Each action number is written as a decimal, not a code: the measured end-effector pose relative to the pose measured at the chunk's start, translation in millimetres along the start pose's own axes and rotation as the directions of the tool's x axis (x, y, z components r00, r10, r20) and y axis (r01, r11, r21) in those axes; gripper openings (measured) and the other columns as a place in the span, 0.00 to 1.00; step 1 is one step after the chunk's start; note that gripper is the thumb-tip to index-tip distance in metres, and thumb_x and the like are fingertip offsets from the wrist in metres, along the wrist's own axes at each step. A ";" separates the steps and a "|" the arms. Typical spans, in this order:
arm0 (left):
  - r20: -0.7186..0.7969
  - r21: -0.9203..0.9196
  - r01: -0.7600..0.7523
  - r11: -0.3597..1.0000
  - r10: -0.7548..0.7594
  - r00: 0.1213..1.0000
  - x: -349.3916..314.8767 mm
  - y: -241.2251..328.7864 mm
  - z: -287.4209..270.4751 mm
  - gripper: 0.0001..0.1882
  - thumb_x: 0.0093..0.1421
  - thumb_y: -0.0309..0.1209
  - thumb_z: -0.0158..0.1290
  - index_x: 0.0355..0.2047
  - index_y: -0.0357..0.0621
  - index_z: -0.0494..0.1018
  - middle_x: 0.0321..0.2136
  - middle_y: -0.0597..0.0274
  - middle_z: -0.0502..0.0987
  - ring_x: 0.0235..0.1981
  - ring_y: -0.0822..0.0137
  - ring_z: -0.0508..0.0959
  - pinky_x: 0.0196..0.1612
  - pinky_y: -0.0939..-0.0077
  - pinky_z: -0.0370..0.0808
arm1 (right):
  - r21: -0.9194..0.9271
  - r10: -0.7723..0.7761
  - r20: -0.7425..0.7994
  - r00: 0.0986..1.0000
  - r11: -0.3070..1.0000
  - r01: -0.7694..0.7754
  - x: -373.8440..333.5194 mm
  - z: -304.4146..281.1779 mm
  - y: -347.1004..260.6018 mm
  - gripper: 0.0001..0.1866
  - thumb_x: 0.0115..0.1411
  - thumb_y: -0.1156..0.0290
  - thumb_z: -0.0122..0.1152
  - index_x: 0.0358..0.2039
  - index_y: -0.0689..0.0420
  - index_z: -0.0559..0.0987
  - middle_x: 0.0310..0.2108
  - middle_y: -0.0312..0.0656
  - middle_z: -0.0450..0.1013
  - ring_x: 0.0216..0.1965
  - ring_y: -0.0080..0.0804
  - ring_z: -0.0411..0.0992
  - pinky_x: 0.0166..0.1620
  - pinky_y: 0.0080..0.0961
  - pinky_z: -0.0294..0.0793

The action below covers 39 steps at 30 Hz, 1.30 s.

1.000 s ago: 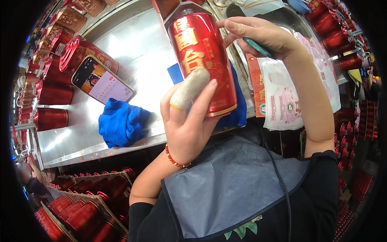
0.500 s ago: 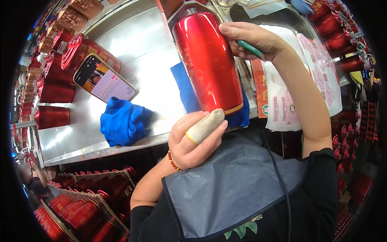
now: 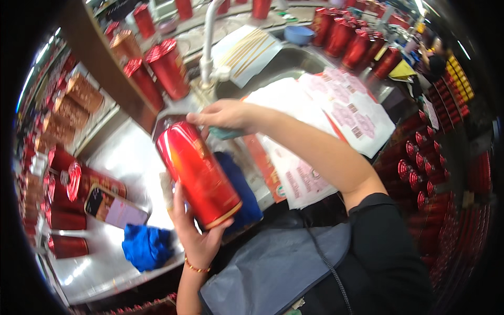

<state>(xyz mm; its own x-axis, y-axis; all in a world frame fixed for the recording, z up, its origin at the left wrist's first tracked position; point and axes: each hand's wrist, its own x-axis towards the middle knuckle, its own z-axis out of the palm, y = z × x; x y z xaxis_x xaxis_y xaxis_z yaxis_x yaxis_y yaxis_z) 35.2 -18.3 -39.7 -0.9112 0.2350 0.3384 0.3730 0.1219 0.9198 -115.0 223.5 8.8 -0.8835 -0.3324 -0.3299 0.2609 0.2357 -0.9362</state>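
Note:
A glossy red bottle (image 3: 198, 176) with a gold rim at its base leans over the steel table, its neck toward the far left. My left hand (image 3: 197, 231) cradles its lower end, thumb under the base and fingers along the left side. A pale cloth finger cover (image 3: 166, 190) sits on one finger. My right hand (image 3: 226, 115) is closed around a flat green piece (image 3: 226, 133), blurred by motion, its fingertips at the bottle's shoulder. Beneath the bottle lies a blue cloth (image 3: 244, 197).
A phone (image 3: 115, 208) and a crumpled blue cloth (image 3: 147, 247) lie on the steel table (image 3: 100, 273) at the left. Printed sheets (image 3: 302, 181) lie right, below a sink (image 3: 302, 59) with a white tap (image 3: 206, 52). A brown post (image 3: 105, 58) rises at the far left.
The view has swung, bringing the tap and sink into sight. The bottle tilts further left, and my left hand has shifted from its base to around its lower side.

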 end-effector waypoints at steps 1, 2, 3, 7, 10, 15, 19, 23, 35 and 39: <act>-0.014 -0.185 0.005 0.983 -0.008 1.000 3.7 0.1 0.7 0.61 0.50 0.47 0.73 0.73 0.38 0.47 0.72 0.47 0.52 0.70 0.52 0.61 0.67 0.57 0.67 | 0.098 -0.037 -0.047 0.998 0.994 0.041 -0.5 -6.9 7.0 0.43 0.54 0.29 0.66 0.43 0.65 0.84 0.35 0.41 0.79 0.34 0.25 0.75 0.40 0.23 0.76; -0.037 -0.340 0.019 0.940 -0.034 0.999 4.0 1.5 -2.0 0.60 0.54 0.51 0.70 0.73 0.36 0.45 0.72 0.47 0.51 0.68 0.55 0.63 0.66 0.58 0.69 | 0.075 0.004 -0.038 0.999 0.997 -0.001 12.0 -12.5 17.2 0.41 0.53 0.29 0.67 0.41 0.62 0.84 0.34 0.38 0.78 0.34 0.23 0.74 0.38 0.23 0.74; -0.056 -0.332 0.017 0.943 -0.038 0.998 -0.4 -2.1 -10.4 0.59 0.56 0.55 0.66 0.73 0.35 0.46 0.71 0.47 0.53 0.67 0.55 0.65 0.66 0.57 0.69 | 0.110 -0.020 -0.026 0.999 0.994 0.023 7.2 -8.7 9.8 0.39 0.55 0.31 0.66 0.40 0.60 0.84 0.34 0.37 0.78 0.35 0.22 0.73 0.38 0.22 0.73; -0.123 -0.281 0.214 0.935 -0.256 0.959 -23.2 7.2 -18.1 0.46 0.65 0.57 0.53 0.72 0.41 0.51 0.66 0.44 0.63 0.61 0.51 0.73 0.62 0.52 0.74 | 0.338 -0.232 0.153 0.961 0.926 0.170 -18.1 13.3 -0.2 0.27 0.64 0.43 0.65 0.43 0.58 0.85 0.37 0.34 0.79 0.39 0.19 0.73 0.45 0.19 0.72; 0.393 -0.915 0.357 -0.188 -0.610 0.688 -10.7 44.8 -10.2 0.40 0.66 0.49 0.52 0.71 0.41 0.54 0.63 0.45 0.68 0.59 0.47 0.75 0.61 0.48 0.75 | 0.195 -0.294 0.162 0.942 0.945 0.262 -68.2 6.3 -12.0 0.16 0.69 0.59 0.60 0.47 0.59 0.83 0.44 0.38 0.80 0.48 0.21 0.74 0.53 0.22 0.71; 0.486 -0.306 0.127 0.944 0.040 0.873 -3.0 45.5 -16.2 0.67 0.47 0.45 0.76 0.74 0.34 0.43 0.74 0.44 0.48 0.74 0.48 0.53 0.71 0.51 0.58 | -0.217 -0.382 -0.198 0.903 0.915 0.340 -198.7 -47.2 -37.6 0.13 0.67 0.62 0.63 0.42 0.60 0.81 0.32 0.33 0.76 0.34 0.16 0.72 0.38 0.19 0.71; 0.416 -0.342 0.139 0.929 0.017 0.909 5.8 44.7 -6.9 0.52 0.56 0.36 0.69 0.72 0.33 0.50 0.74 0.44 0.51 0.74 0.48 0.54 0.71 0.52 0.57 | -0.640 -0.417 -0.637 0.648 0.754 -0.144 -282.4 -103.4 -38.1 0.13 0.64 0.60 0.63 0.41 0.55 0.82 0.21 0.33 0.73 0.24 0.17 0.70 0.29 0.23 0.69; 0.407 -0.276 0.172 0.946 -0.047 0.912 9.4 42.5 -6.3 0.43 0.61 0.27 0.61 0.71 0.32 0.52 0.72 0.45 0.55 0.72 0.49 0.58 0.71 0.54 0.58 | -0.665 -0.598 -0.732 0.327 0.518 -0.538 -304.1 -208.6 -11.7 0.15 0.63 0.57 0.61 0.39 0.55 0.82 0.31 0.47 0.81 0.35 0.46 0.81 0.38 0.38 0.78; 0.241 -0.234 0.321 0.918 -0.265 0.934 3.1 35.8 -13.8 0.34 0.64 0.21 0.55 0.69 0.29 0.57 0.69 0.40 0.61 0.70 0.50 0.63 0.70 0.56 0.60 | -0.299 -0.440 -0.892 0.105 0.399 -0.867 -297.5 -429.7 55.9 0.14 0.63 0.54 0.60 0.41 0.49 0.83 0.39 0.48 0.82 0.44 0.49 0.80 0.48 0.45 0.77; 0.262 -0.196 0.315 0.929 -0.260 0.929 8.5 39.1 -9.9 0.34 0.63 0.20 0.55 0.69 0.29 0.57 0.69 0.42 0.61 0.70 0.51 0.62 0.71 0.57 0.59 | -0.267 -0.430 -0.901 0.062 0.433 -0.861 -287.5 -451.2 67.5 0.14 0.61 0.54 0.63 0.40 0.49 0.84 0.42 0.48 0.82 0.46 0.48 0.80 0.49 0.45 0.78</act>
<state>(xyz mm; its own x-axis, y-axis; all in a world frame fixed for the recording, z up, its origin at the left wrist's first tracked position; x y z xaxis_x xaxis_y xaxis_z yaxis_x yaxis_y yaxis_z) 40.2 -21.1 1.1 -0.8979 0.4397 0.0232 0.0250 -0.0018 0.9997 -18.9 747.1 95.3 -0.5175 0.7002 0.4917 0.7701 0.6317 -0.0891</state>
